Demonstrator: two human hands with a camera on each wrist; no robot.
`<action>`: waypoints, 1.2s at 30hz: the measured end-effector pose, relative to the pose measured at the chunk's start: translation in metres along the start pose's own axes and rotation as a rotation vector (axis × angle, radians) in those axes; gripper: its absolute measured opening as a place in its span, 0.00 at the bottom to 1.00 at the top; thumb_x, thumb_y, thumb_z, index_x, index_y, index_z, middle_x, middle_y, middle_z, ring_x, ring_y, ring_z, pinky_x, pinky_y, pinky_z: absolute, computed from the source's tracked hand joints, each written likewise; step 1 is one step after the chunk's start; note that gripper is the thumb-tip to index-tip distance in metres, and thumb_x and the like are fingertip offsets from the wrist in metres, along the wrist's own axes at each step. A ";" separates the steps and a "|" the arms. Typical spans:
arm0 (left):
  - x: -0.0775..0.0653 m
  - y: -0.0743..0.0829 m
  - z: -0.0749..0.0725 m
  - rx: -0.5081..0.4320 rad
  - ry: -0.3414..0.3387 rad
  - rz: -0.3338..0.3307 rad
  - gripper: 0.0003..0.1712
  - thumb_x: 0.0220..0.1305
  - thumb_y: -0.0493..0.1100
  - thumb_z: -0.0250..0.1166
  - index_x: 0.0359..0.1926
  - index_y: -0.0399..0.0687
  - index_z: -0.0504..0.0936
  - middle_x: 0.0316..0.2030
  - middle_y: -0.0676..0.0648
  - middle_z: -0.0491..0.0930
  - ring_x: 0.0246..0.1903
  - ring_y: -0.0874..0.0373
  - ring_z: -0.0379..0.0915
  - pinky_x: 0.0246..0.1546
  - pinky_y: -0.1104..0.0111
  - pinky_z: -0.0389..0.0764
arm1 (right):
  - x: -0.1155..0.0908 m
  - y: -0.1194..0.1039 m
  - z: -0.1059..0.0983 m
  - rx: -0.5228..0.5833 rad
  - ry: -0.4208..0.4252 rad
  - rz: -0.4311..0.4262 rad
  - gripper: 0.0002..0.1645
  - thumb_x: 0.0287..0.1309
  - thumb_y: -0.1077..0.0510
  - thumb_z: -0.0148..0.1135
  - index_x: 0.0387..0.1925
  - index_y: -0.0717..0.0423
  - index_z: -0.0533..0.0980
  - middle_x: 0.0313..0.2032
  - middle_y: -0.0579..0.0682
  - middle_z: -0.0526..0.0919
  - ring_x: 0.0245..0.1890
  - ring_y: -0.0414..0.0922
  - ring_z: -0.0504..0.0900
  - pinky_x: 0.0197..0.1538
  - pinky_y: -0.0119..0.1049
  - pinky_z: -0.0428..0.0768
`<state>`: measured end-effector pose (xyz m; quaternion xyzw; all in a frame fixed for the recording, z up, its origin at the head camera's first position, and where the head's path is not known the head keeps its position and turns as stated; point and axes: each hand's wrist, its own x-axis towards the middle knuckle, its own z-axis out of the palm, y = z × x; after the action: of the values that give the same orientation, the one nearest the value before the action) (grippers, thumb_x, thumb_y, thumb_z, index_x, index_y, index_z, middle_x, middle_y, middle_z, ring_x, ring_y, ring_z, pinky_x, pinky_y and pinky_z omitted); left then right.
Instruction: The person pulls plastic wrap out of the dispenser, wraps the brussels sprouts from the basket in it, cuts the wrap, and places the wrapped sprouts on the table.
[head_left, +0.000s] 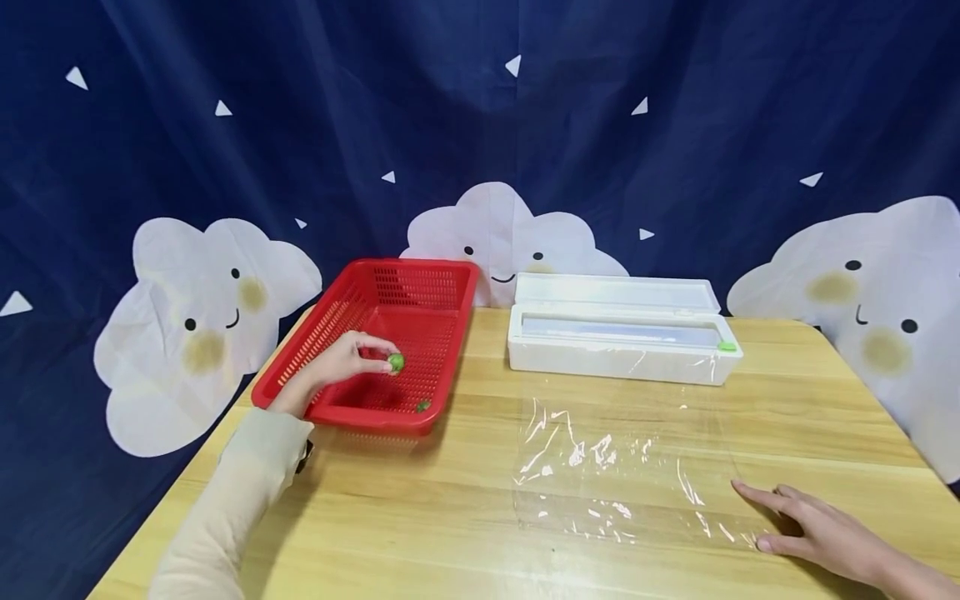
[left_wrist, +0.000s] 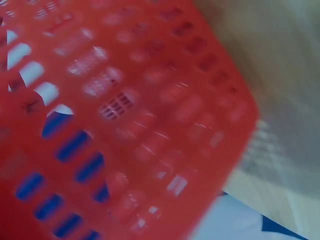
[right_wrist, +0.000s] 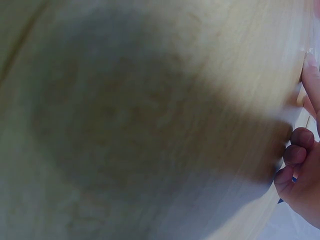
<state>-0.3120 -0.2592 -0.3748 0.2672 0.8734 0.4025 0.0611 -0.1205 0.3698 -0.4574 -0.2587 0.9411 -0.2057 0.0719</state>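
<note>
Over the red basket [head_left: 442, 350], my left hand [head_left: 347, 358] pinches a small round green fruit [head_left: 397, 363] between thumb and fingertips. Another small green piece [head_left: 423, 406] lies on the basket floor near its front right corner. The left wrist view is filled by the basket's slotted wall [left_wrist: 165, 135]; the hand and fruit are out of that view. At the lower right, my right hand [head_left: 828, 533] rests by the edge of a clear plastic film [head_left: 615, 467], index finger and thumb stretched out to its margin. Its other fingers [right_wrist: 295, 154] bend loosely in the right wrist view.
A white wrap dispenser box [head_left: 622, 354] stands behind the film with its lid [head_left: 615, 292] raised and a green slider [head_left: 727, 346] at its right end. The film runs from it over the wooden table [head_left: 465, 517]. A blue cloud-patterned curtain [head_left: 450, 100] hangs behind.
</note>
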 end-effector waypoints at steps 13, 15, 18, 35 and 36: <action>0.011 0.053 0.021 -0.106 0.100 0.085 0.15 0.51 0.31 0.66 0.43 0.33 0.81 0.35 0.48 0.80 0.31 0.59 0.67 0.32 0.68 0.69 | 0.002 0.000 0.000 0.043 0.005 -0.029 0.38 0.56 0.54 0.60 0.67 0.47 0.58 0.32 0.37 0.69 0.27 0.27 0.62 0.27 0.27 0.61; 0.014 0.060 0.026 -0.109 0.098 0.096 0.15 0.51 0.30 0.65 0.43 0.32 0.80 0.35 0.47 0.80 0.31 0.59 0.67 0.31 0.70 0.69 | 0.001 0.001 0.000 0.038 0.009 -0.029 0.37 0.55 0.53 0.60 0.66 0.48 0.59 0.32 0.37 0.69 0.27 0.27 0.62 0.27 0.27 0.61; 0.016 0.074 0.034 -0.112 0.085 0.108 0.15 0.51 0.30 0.65 0.43 0.32 0.80 0.34 0.46 0.79 0.31 0.57 0.67 0.31 0.69 0.69 | 0.001 0.001 0.001 0.021 0.022 -0.032 0.37 0.55 0.53 0.61 0.66 0.48 0.60 0.32 0.37 0.69 0.27 0.27 0.62 0.27 0.27 0.61; 0.016 0.120 0.096 -0.215 0.280 0.361 0.15 0.47 0.30 0.69 0.39 0.32 0.82 0.35 0.40 0.80 0.36 0.59 0.69 0.35 0.67 0.70 | 0.000 -0.004 -0.001 -0.011 0.039 -0.016 0.37 0.54 0.50 0.61 0.65 0.47 0.62 0.32 0.35 0.70 0.26 0.27 0.62 0.26 0.28 0.61; 0.016 0.123 0.100 -0.218 0.287 0.382 0.15 0.46 0.30 0.69 0.38 0.31 0.82 0.35 0.39 0.81 0.37 0.60 0.70 0.35 0.67 0.70 | -0.001 -0.004 -0.001 -0.011 0.050 -0.019 0.37 0.53 0.50 0.61 0.65 0.47 0.62 0.31 0.34 0.69 0.25 0.27 0.61 0.26 0.28 0.60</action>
<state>-0.2420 -0.1188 -0.3491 0.3596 0.7583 0.5320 -0.1121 -0.1185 0.3673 -0.4542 -0.2626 0.9412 -0.2077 0.0452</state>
